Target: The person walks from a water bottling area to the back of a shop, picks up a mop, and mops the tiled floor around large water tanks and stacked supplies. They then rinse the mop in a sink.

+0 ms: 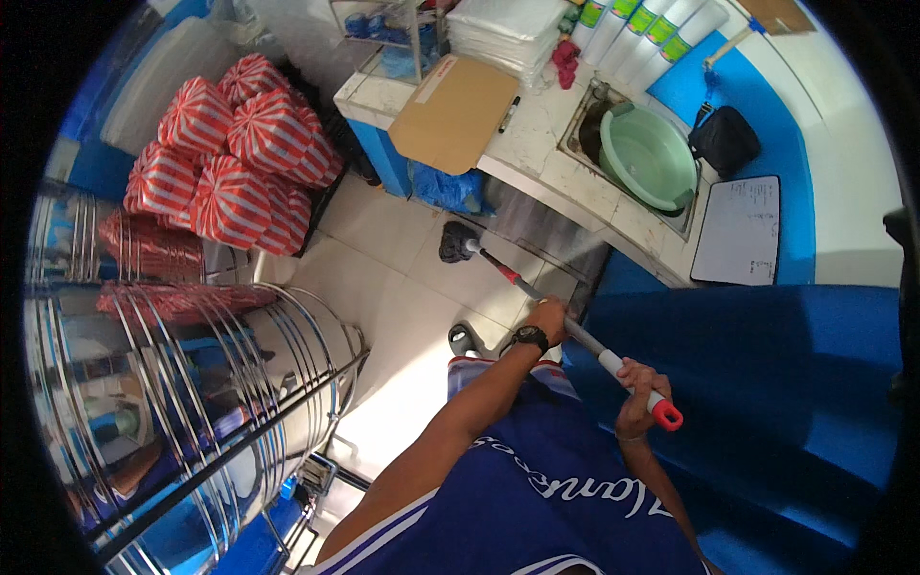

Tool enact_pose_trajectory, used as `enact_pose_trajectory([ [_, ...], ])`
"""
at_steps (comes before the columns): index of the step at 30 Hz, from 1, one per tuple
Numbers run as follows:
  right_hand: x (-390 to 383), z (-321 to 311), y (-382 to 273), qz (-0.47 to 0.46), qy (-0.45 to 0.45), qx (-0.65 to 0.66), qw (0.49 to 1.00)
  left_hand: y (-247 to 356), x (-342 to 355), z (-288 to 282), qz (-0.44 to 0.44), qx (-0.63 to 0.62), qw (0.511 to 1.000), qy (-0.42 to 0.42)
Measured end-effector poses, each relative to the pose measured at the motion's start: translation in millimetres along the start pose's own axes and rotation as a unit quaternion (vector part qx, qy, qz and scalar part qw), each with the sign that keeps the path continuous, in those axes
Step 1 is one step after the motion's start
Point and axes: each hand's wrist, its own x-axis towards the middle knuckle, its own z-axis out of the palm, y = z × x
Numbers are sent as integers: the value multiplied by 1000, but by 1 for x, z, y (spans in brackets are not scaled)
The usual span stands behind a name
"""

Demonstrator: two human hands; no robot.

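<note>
A mop slants across the middle of the view, its handle (586, 340) grey with red and white sections and a red loop at the near end. Its dark, stringy head (458, 242) rests on the tiled floor. My left hand (547, 321), with a black watch at the wrist, is wrapped round the middle of the handle. Closer to me, my right hand (644, 388) grips the white upper grip, just below the red end. One dark shoe (465, 338) shows on the floor beyond my left forearm.
Red-and-white striped bundles (230, 201) are piled at the left. A shiny wire rack (206, 383) stands near my left side. Ahead, a counter (537, 144) bears cardboard (454, 110) and a green basin (644, 153) in a sink. A blue wall (747, 383) borders my right.
</note>
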Motion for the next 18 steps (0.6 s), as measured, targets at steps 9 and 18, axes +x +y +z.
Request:
enact_pose_trajectory([
  [9, 20, -16, -49, 49, 127, -79, 988, 58, 33, 14, 92, -85, 987, -102],
  [18, 27, -56, -4, 105, 15, -189, 976, 89, 85, -52, 172, -340, 924, -24],
])
